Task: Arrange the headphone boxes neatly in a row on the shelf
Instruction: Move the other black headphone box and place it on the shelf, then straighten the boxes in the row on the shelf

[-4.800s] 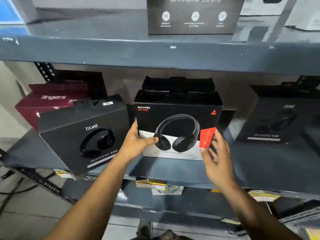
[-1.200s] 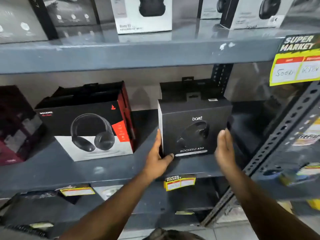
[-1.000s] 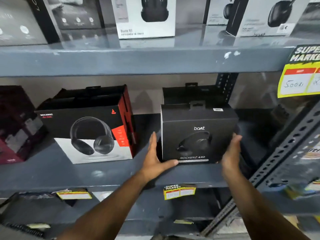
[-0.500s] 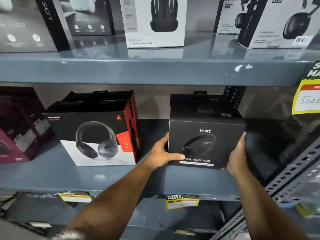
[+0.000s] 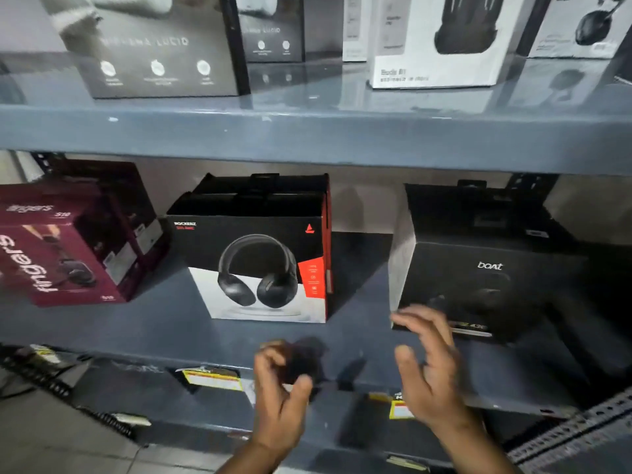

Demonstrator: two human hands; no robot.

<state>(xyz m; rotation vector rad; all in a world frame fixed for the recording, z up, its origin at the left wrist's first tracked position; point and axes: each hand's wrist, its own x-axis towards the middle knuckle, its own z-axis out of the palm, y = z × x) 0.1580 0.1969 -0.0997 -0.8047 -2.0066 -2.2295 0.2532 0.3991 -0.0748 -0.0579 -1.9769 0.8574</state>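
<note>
on the grey middle shelf [image 5: 102,323] in front of you stand three headphone boxes in a loose row, each facing out. at the left sits the maroon box [image 5: 65,248] printed "fingers", turned at an angle so its long side runs back into the shelf, with more dark packaging behind it. in the middle is the black and white box [image 5: 263,265], marked "rockerz" at its top corner, with a picture of black over-ear headphones, a red panel along its right edge and a second box of the same kind just behind it. at the right is the matt black box [image 5: 485,278] with "boat" in pale letters and a faint headphone outline; another black box stands right behind it. wide gaps of bare shelf separate the three.

your left hand [image 5: 284,388] hangs in front of the shelf edge, below the middle box, fingers curled inward toward the thumb and holding nothing. your right hand [image 5: 431,364] is spread, fingers apart, its fingertips [image 5: 407,316] in front of the lower left corner of the matt black box; motion blur hides whether they touch it.

the upper shelf [image 5: 307,138] carries a dark box [image 5: 154,46] reading "lucid", a smaller dark one beside it, and a white box [image 5: 441,39] picturing black earbuds. yellow price tags [image 5: 212,379] hang on the lower shelf edge.
</note>
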